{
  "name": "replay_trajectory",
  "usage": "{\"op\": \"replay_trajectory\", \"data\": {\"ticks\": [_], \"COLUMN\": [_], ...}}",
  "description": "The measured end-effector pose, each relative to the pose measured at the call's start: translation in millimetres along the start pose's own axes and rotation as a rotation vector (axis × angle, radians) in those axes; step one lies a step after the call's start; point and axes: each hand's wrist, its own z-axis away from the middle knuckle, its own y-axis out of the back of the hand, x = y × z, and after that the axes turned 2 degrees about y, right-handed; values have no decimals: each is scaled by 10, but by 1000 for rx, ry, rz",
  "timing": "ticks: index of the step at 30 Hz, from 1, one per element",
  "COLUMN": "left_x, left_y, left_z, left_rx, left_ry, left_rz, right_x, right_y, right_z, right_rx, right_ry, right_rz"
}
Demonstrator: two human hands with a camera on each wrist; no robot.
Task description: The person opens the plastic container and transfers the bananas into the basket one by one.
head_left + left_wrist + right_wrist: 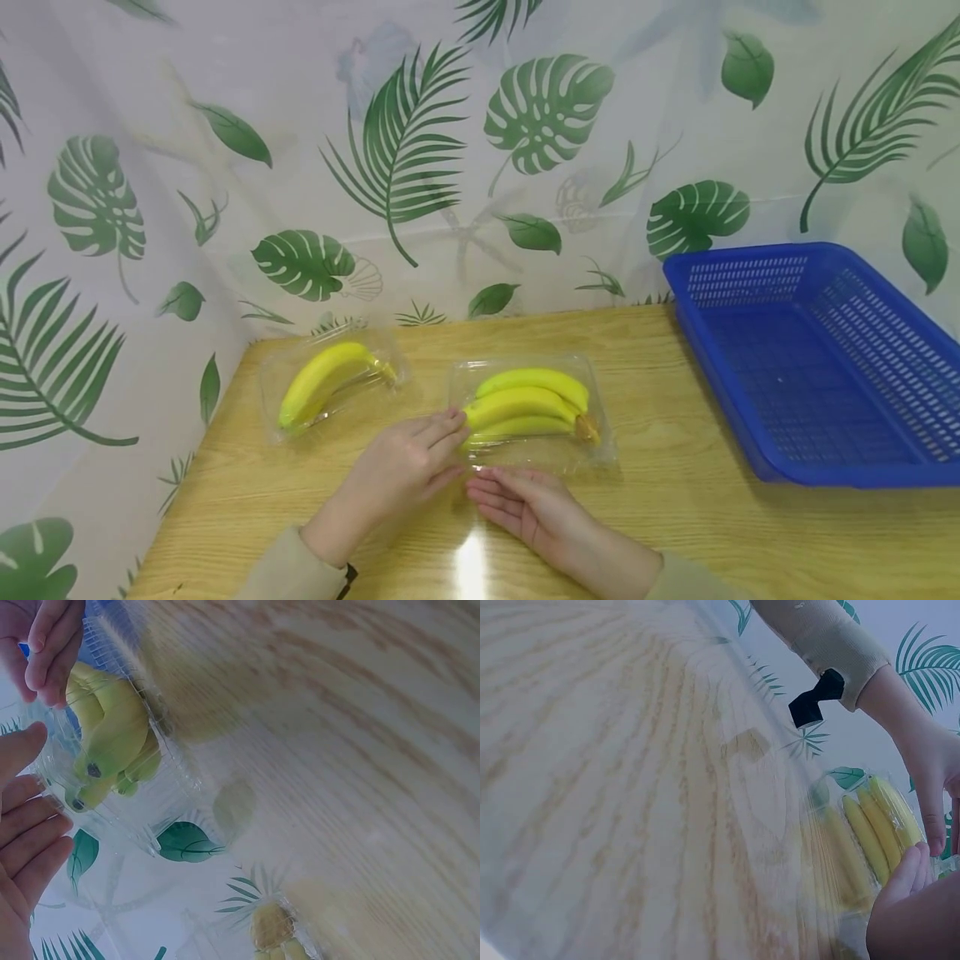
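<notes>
a person's left hand (401, 460) and right hand (536, 514) flank the near left corner of a clear plastic container (542, 458) on a wooden table (660, 371). the left fingers, extended with the thumb spread apart, appear to touch the container's left end; the right fingers, relaxed and gripping nothing, lie at its near edge, contact impossible to tell. the light pose suggests steadying the thin plastic without squeezing the yellow bananas (525, 406), which lie just beyond the fingertips, stem end pointing away from the left fingers. a second container (356, 397), holding more yellow fruit (326, 379), sits beyond and left of the left fingers, apparently placed to give both hands room. a blue basket (701, 375) stands well to the right of the right fingers, likely for the same reason.
</notes>
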Motion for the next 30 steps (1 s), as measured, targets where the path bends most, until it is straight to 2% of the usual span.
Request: {"op": "replay_trajectory", "data": {"ticks": [8,22,30], "left_x": [1,8,5], "left_y": [12,55,64], "left_z": [3,5,-9], "left_rx": [-16,-51,-55], "left_ry": [12,12,-13], "left_rz": [30,-9,-50], "right_x": [-3,-22,-20], "right_y": [-16,-85,-107], "right_z": [-26,-29,-31], "right_rx": [49,108,132], "right_ry": [-19,-31,-32], "right_rz": [17,40,65]}}
